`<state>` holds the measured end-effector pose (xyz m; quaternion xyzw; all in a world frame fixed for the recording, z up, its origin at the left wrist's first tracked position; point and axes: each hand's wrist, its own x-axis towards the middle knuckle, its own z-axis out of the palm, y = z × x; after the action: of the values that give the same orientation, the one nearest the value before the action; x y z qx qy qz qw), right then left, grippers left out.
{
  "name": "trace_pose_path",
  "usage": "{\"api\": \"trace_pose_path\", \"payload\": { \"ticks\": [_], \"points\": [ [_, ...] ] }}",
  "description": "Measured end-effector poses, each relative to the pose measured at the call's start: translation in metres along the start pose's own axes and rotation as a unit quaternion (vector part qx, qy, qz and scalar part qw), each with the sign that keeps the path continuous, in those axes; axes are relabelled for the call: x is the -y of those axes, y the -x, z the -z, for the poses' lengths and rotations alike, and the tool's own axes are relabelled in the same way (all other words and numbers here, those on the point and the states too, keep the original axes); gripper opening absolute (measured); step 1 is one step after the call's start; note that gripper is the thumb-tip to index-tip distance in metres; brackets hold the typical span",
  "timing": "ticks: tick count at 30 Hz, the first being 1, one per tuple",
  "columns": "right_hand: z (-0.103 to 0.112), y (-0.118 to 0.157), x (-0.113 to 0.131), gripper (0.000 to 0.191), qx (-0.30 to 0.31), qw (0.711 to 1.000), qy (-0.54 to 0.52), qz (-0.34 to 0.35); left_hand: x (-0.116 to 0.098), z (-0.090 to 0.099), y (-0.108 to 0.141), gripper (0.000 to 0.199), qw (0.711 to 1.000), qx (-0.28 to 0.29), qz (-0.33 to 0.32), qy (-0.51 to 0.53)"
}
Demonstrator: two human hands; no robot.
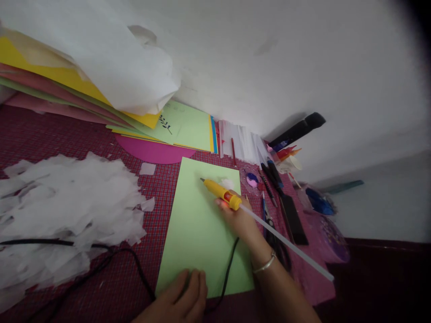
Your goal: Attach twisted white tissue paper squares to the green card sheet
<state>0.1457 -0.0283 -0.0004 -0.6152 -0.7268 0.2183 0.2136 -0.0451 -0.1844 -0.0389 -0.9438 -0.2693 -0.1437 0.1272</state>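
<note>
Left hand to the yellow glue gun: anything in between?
From the left hand to the yellow glue gun, nothing visible stands in the way, just green sheet beneath. The right hand holds the gun; the black cord lies off to the right.

One green sheet (pixel 202 224), one yellow glue gun (pixel 218 190) over it!
And around that sheet we count one magenta curved piece (pixel 153 150) beyond its far left corner, one red pencil (pixel 233 152) past the far edge, one black slab (pixel 295 220) and one bracelet (pixel 266 265) to the right, and, over on the left, one heap of white paper pieces (pixel 74 197), far too many overlapping to count!
</note>
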Motion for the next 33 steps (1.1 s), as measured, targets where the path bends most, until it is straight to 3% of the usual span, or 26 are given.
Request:
{"api": "trace_pose_path", "payload": {
  "ticks": [10, 23, 33],
  "points": [
    [0.005, 0.006, 0.009, 0.021, 0.024, 1.000, 0.001, 0.016, 0.001, 0.002, -0.001, 0.034, 1.000, -0.001, -0.005, 0.013],
    [-0.005, -0.002, -0.007, 0.024, -0.023, 0.999, -0.031, 0.008, 0.000, 0.005, -0.002, 0.033, 1.000, 0.004, 0.004, 0.022],
    [0.016, 0.002, 0.008, 0.021, 0.060, 0.996, 0.063, 0.003, 0.004, 0.010, -0.005, 0.032, 0.999, 0.010, 0.000, 0.033]
  ]
}}
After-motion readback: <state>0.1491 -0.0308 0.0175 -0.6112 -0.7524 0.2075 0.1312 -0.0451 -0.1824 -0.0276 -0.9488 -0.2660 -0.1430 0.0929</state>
